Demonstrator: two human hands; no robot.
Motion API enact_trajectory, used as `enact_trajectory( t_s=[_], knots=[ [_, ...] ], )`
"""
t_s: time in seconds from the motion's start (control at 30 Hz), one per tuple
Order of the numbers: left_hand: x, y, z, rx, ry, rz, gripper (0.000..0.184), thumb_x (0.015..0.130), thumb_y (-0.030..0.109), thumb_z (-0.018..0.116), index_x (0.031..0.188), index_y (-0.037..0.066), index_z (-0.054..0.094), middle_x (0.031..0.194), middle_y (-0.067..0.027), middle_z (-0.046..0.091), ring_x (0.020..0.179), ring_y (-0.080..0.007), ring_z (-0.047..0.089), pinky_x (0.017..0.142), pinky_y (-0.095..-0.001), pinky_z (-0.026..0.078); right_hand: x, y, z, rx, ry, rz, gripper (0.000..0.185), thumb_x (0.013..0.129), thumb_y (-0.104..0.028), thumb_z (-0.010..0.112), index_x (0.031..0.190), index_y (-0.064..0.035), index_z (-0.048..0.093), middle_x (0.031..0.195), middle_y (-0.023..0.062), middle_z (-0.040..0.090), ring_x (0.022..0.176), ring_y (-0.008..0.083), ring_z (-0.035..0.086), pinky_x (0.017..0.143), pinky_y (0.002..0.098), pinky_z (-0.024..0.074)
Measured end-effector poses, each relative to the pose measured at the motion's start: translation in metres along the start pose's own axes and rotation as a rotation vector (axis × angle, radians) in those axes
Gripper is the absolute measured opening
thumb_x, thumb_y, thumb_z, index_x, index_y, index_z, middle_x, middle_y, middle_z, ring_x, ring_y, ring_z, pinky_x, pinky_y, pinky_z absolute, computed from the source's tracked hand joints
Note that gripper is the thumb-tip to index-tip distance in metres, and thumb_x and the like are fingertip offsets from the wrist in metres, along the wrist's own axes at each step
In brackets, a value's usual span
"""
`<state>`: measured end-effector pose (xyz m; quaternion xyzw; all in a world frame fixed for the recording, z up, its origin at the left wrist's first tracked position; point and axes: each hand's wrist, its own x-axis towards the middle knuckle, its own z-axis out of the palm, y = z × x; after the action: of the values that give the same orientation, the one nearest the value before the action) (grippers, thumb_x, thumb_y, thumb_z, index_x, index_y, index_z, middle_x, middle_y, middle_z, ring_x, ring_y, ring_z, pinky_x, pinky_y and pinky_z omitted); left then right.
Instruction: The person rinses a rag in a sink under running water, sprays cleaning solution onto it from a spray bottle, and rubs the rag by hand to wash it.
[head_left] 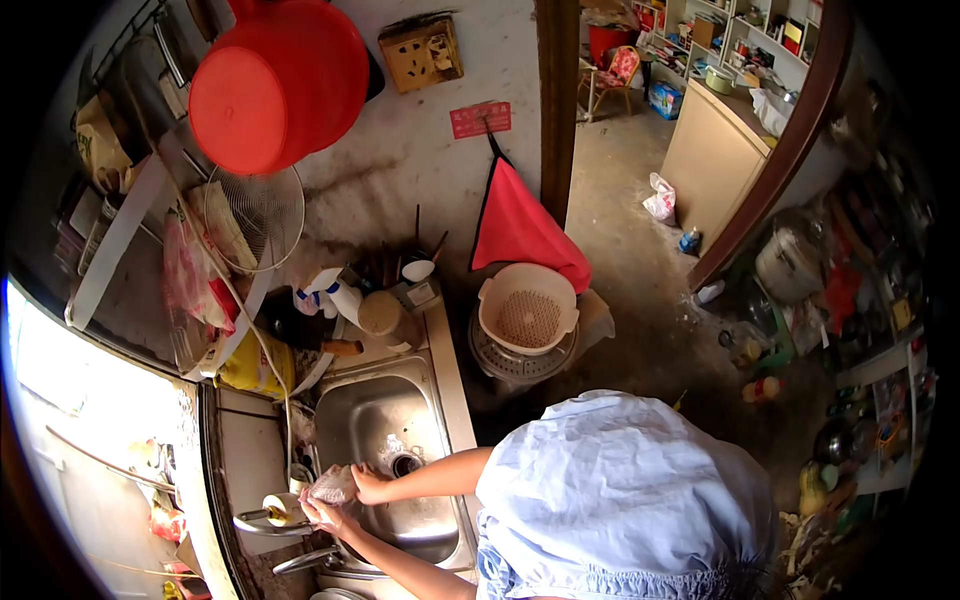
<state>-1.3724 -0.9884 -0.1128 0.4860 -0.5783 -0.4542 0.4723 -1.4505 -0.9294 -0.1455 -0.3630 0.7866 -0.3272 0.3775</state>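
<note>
Pale bundle (334, 485), held between both hands (372, 486), at metal sink (365, 415)

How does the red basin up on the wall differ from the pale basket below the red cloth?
The red basin hangs with its underside showing; the pale basket sits with its opening upward. The basin's visible base looks solid, while the basket's bottom is full of holes. Both are roundish.

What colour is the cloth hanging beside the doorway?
Pinkish red; the cloth shows best in the head view.
</note>
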Motion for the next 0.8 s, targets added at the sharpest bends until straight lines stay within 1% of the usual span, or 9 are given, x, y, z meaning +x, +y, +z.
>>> enact_trajectory(
  t_s=[0.13,0.23,0.3,0.33,0.37,0.43,0.47,0.6,0.8],
  knots=[
    [-0.020,-0.019,-0.020,-0.293,0.032,-0.135,0.036,0.080,0.018,0.046,0.110,0.003,0.033,0.104,-0.0177,0.039,0.091,-0.0281,0.044,0.068,-0.0384,0.046,-0.003,0.002,-0.024,0.177,0.011,-0.093,0.046,0.073,-0.013,0.044,0.117,-0.0032,0.033,0.112,0.0259,0.038,0.101,0.0375,0.043,0.081,0.0412,0.0390],
    [-0.031,-0.065,-0.035,-0.386,0.051,-0.235,0.037,0.083,0.024,0.045,0.109,0.003,0.030,0.092,-0.0147,0.046,0.066,-0.0241,0.052,0.059,-0.0340,0.047,-0.012,-0.010,-0.035,0.208,0.041,-0.190,0.024,0.073,-0.012,0.043,0.094,-0.0005,0.045,0.092,0.0224,0.052,0.087,0.0369,0.052,0.071,0.0419,0.0429],
    [-0.041,-0.060,-0.044,-0.239,-0.126,-0.393,0.041,0.085,0.034,0.042,0.110,0.004,0.029,0.084,-0.0134,0.049,0.059,-0.0214,0.054,0.052,-0.0305,0.047,-0.011,-0.015,-0.029,0.155,0.020,-0.289,0.018,0.072,-0.012,0.044,0.085,0.0002,0.047,0.080,0.0226,0.055,0.077,0.0383,0.054,0.065,0.0438,0.0442],
    [-0.053,-0.059,-0.046,0.067,-0.025,-0.522,0.045,0.085,0.040,0.037,0.111,0.005,0.028,0.086,-0.0152,0.052,0.059,-0.0200,0.054,0.049,-0.0299,0.046,-0.012,-0.019,-0.025,0.131,0.058,-0.331,0.018,0.071,-0.011,0.045,0.083,0.0022,0.047,0.074,0.0230,0.056,0.074,0.0383,0.055,0.063,0.0445,0.0446],
    [-0.063,-0.048,-0.042,0.253,-0.010,-0.465,0.046,0.085,0.043,0.035,0.110,0.005,0.032,0.100,-0.0186,0.050,0.070,-0.0224,0.056,0.053,-0.0309,0.047,-0.013,-0.023,-0.023,0.128,0.053,-0.334,0.018,0.071,-0.011,0.045,0.083,0.0022,0.047,0.074,0.0230,0.056,0.074,0.0383,0.055,0.063,0.0445,0.0446],
    [-0.063,-0.081,-0.047,0.333,0.000,0.138,0.039,0.086,0.038,0.036,0.108,0.005,0.037,0.107,-0.0181,0.046,0.084,-0.0226,0.053,0.059,-0.0312,0.047,-0.018,-0.032,-0.016,0.119,-0.082,-0.307,0.019,0.071,-0.010,0.045,0.083,0.0035,0.047,0.075,0.0231,0.056,0.074,0.0372,0.056,0.063,0.0442,0.0447],
    [-0.072,-0.066,-0.040,0.159,-0.094,0.203,0.031,0.085,0.025,0.044,0.108,0.004,0.040,0.109,-0.0159,0.044,0.095,-0.0235,0.048,0.071,-0.0359,0.046,-0.022,-0.034,-0.014,0.126,-0.141,-0.334,0.018,0.071,-0.010,0.045,0.082,0.0040,0.047,0.076,0.0229,0.056,0.074,0.0361,0.057,0.063,0.0435,0.0451],
    [-0.069,-0.035,-0.027,0.127,-0.085,0.055,0.030,0.084,0.022,0.046,0.108,0.004,0.040,0.109,-0.0156,0.045,0.095,-0.0237,0.048,0.071,-0.0364,0.045,-0.040,-0.041,0.009,0.014,-0.085,-0.415,0.014,0.073,-0.011,0.046,0.081,0.0007,0.047,0.072,0.0205,0.055,0.069,0.0360,0.055,0.059,0.0440,0.0424],
    [-0.063,-0.033,-0.027,0.048,0.010,-0.057,0.030,0.083,0.018,0.048,0.108,0.004,0.040,0.109,-0.0150,0.045,0.094,-0.0239,0.048,0.072,-0.0373,0.045,-0.051,-0.044,0.045,0.251,0.310,-0.552,0.013,0.075,-0.015,0.047,0.074,-0.0030,0.047,0.071,0.0183,0.052,0.066,0.0360,0.051,0.058,0.0449,0.0388]
  ],
)
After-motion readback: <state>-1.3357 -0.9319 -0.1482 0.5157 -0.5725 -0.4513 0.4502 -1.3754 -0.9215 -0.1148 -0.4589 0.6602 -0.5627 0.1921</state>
